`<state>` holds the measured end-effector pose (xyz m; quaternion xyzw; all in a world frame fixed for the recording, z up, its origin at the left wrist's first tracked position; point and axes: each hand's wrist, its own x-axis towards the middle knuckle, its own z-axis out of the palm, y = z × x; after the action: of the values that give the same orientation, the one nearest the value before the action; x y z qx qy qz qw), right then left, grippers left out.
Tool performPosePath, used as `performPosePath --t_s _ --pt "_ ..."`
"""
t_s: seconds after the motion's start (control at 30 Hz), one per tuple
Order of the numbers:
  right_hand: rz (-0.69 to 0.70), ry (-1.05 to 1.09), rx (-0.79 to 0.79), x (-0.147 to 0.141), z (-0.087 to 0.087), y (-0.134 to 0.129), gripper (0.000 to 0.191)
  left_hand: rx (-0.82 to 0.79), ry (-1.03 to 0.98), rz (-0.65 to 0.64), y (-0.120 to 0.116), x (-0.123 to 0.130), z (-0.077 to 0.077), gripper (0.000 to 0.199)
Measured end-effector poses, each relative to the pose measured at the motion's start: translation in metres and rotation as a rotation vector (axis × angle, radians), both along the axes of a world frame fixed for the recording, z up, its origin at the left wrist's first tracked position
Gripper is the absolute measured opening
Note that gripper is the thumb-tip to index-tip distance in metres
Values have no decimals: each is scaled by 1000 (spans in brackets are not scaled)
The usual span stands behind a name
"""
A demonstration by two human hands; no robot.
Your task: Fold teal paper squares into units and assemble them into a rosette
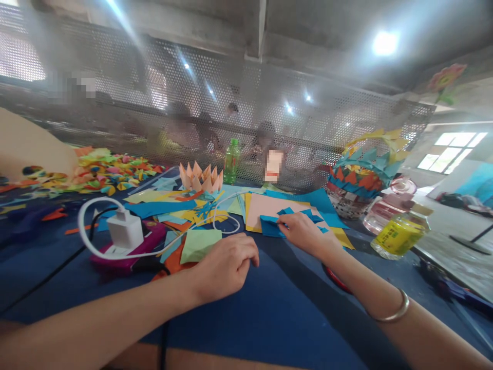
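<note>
My right hand (pixel 302 231) pinches a piece of blue paper (pixel 268 225) at its edge, over a stack of coloured sheets. Small blue folded paper pieces (pixel 311 215) lie beside the fingers on the pale pink sheet (pixel 259 205). My left hand (pixel 229 264) hangs low over the table with its fingers curled in. Nothing shows in it, though the palm is turned away. Close to its wrist lies a light green square of paper (pixel 201 245). Red scissor handles, partly hidden, show under my right forearm.
A magenta power strip (pixel 154 235) with a white charger (pixel 125 228) and looping cable stands left. Behind are a peach folded-paper ring (pixel 201 179), a green bottle (pixel 231 162) and a heap of paper scraps (pixel 111 169). At right stand a paper basket (pixel 356 180) and a yellow-labelled bottle (pixel 400 234).
</note>
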<state>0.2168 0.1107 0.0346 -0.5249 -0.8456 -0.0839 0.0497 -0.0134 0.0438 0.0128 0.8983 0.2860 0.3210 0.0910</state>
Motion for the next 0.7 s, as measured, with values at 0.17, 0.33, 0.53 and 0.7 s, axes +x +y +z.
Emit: performPosePath --t_s 0.17,0.33,0.53,0.7 --pt "-43 44 32 1 1 -9 25 1 -8 4 -2 -1 2 30" --pt "-45 100 34 -3 -10 -8 24 -10 -2 5 -4 0 3 30" --pt "82 243 0 -1 -15 -6 17 -50 -3 -4 -3 0 3 30" --pt "88 383 41 8 -19 -7 16 -144 -47 -18 0 0 3 29"
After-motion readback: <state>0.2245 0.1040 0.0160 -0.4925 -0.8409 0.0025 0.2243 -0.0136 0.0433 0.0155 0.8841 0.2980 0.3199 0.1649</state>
